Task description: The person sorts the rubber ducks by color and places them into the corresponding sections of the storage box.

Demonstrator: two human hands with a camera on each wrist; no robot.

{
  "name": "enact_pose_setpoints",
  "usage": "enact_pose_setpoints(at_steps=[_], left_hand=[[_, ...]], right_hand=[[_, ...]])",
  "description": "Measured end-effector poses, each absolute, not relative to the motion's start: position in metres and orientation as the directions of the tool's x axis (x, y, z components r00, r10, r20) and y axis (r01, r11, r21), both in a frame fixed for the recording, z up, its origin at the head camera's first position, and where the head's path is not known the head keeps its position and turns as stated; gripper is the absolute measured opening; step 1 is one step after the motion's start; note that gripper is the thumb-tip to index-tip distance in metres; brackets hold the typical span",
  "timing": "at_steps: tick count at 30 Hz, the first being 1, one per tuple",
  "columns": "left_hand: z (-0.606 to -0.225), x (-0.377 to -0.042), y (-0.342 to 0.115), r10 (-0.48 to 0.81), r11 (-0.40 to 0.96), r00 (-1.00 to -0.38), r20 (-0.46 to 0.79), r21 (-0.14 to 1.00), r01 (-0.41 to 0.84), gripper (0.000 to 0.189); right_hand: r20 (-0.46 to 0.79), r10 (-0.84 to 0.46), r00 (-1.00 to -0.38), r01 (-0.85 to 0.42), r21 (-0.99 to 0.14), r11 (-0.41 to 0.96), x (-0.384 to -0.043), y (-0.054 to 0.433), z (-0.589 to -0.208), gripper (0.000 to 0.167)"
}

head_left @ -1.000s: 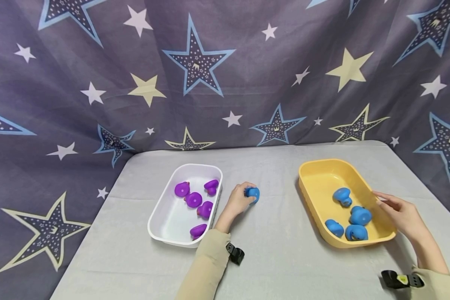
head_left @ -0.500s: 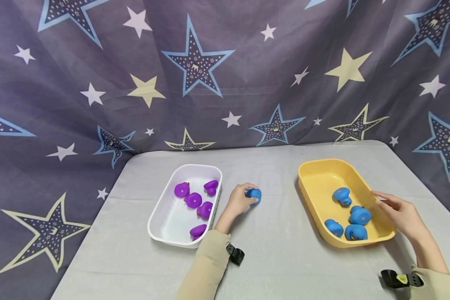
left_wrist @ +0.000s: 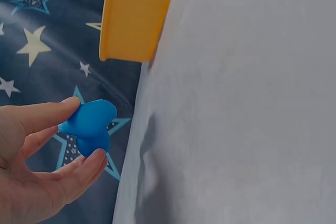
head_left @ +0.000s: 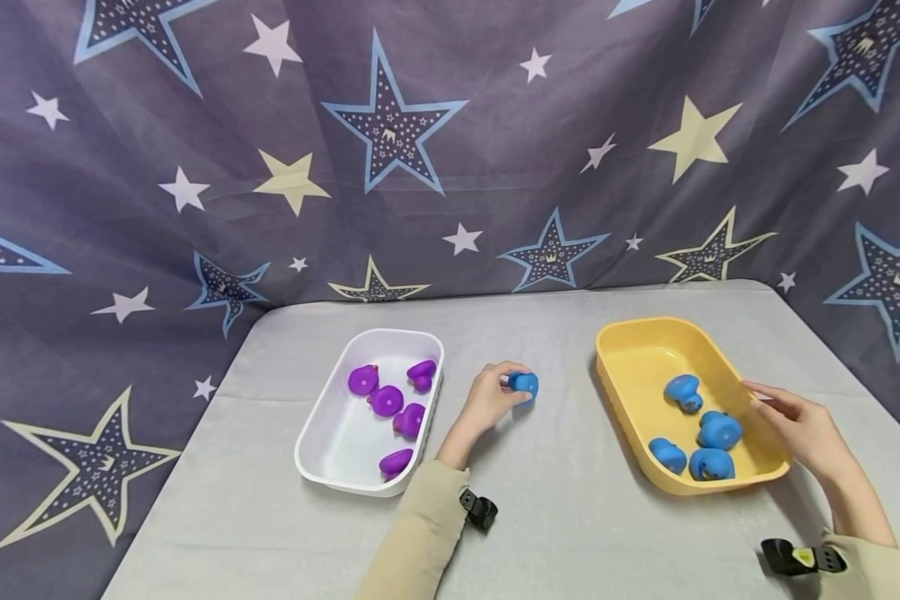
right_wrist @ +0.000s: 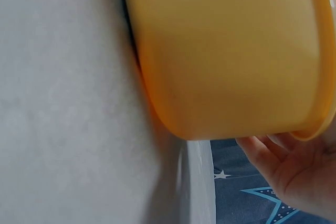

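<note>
In the head view my left hand [head_left: 492, 398] pinches a blue rubber duck [head_left: 526, 384] between thumb and fingers, right of the white bin [head_left: 311, 433]. The left wrist view shows the duck [left_wrist: 89, 124] held at the fingertips, its shadow on the cloth. My right hand [head_left: 806, 433] touches the right rim of the yellow bin [head_left: 648, 342] with extended fingers. From the right wrist camera, the bin's outer wall [right_wrist: 226, 56] hides part of that hand [right_wrist: 302, 171]. Several blue ducks [head_left: 720, 431] lie inside the yellow bin.
Several purple ducks [head_left: 386, 401] lie in the white bin. A light grey cloth [head_left: 570, 533] covers the table. A dark star-patterned curtain [head_left: 495, 200] hangs behind and at the sides.
My left hand has moved a little to the right with the blue rubber duck, away from the white bin. My right hand has stayed at the yellow bin's rim.
</note>
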State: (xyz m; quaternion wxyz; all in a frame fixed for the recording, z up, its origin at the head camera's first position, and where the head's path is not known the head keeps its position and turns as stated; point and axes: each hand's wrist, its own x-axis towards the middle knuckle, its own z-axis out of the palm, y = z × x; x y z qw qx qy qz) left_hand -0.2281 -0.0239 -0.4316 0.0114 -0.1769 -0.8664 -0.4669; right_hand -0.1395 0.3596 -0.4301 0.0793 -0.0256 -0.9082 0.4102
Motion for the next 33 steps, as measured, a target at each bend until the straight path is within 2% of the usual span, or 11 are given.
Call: enact_pose_setpoints(at_steps=[18,33], left_hand=[[-0.422,-0.219,0.004,0.348,0.444,-0.925,0.153,0.842,0.307,0.029],[-0.412,-0.209,0.028,0.389,0.379,-0.904,0.177,0.864,0.332,0.030]], right_hand=[[0.128,0.108,-0.986,-0.025,-0.750,0.661,-0.141,0.359,-0.428,0.037],[0.135,0.100,-0.986,-0.039,-0.764,0.644,-0.139,0.360,-0.430,0.036]])
